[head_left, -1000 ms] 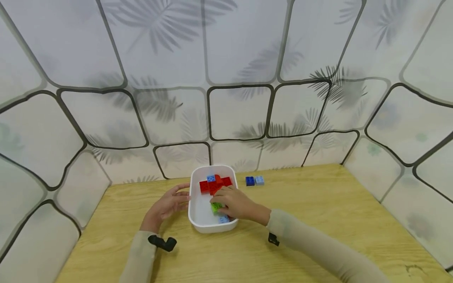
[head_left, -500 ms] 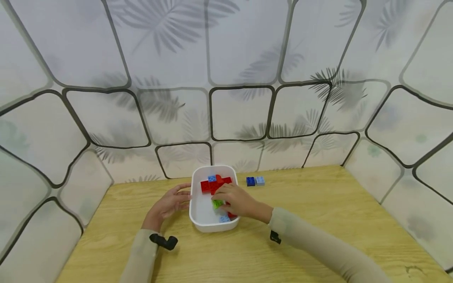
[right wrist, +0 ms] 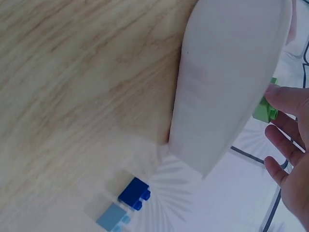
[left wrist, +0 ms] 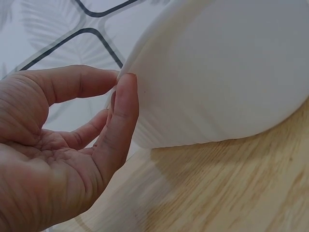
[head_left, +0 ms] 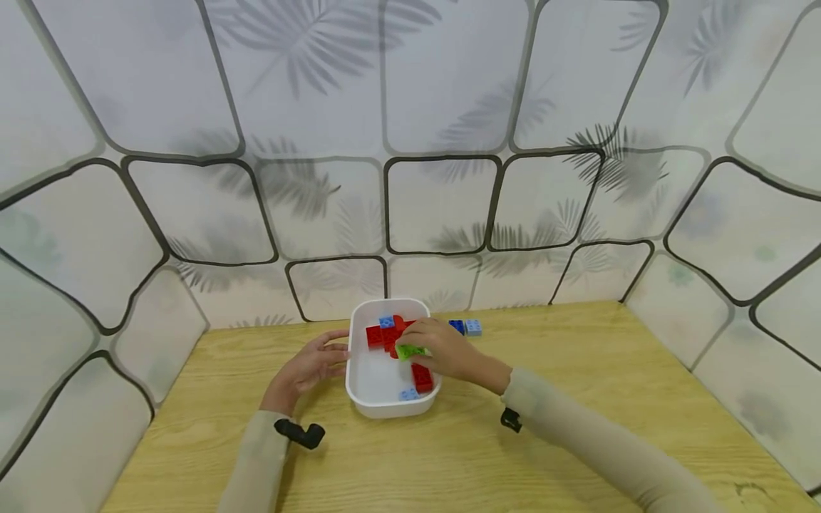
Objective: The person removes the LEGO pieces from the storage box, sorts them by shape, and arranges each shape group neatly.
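My right hand (head_left: 442,347) pinches a bright green toy brick (head_left: 408,352) between thumb and fingers, above the right side of a white plastic tub (head_left: 360,404). In the right wrist view the green brick (right wrist: 264,110) shows just past the tub's rim, with thumb and fingertips on it. My left hand (head_left: 314,365) rests against the tub's left wall, fingers loosely bent. Its fingertips touch the outside near the rim in the left wrist view. Inside the tub lie several red bricks (head_left: 375,337), another red brick (head_left: 422,377) and light blue bricks (head_left: 408,394).
A dark blue brick (head_left: 456,326) and a light blue brick (head_left: 473,327) sit side by side on the wooden table (head_left: 577,370), right of the tub's far end. A patterned curtain (head_left: 436,206) stands behind the table and at both sides.
My right hand has lifted the green brick from the tub's floor and moved it up and right, uncovering the red brick by the right wall. The left hand stays at the tub.
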Demonstrator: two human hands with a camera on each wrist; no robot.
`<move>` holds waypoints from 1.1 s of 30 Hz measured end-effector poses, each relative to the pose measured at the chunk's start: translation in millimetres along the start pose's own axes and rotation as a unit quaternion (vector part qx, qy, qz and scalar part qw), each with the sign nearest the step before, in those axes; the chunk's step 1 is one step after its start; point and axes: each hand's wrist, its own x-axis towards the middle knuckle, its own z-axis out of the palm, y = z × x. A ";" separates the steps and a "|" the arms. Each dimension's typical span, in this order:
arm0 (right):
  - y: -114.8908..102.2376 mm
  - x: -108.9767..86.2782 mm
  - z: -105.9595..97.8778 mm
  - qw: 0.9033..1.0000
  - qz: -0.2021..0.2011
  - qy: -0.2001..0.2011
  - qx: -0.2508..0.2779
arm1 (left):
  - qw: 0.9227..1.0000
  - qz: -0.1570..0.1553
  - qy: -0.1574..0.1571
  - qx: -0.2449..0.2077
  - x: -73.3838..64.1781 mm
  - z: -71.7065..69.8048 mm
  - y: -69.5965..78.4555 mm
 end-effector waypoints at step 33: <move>91.9 -70.7 -49.0 0.990 0.067 0.027 -0.118 | 1.000 -0.003 0.009 0.008 -1.7 3.0 2.2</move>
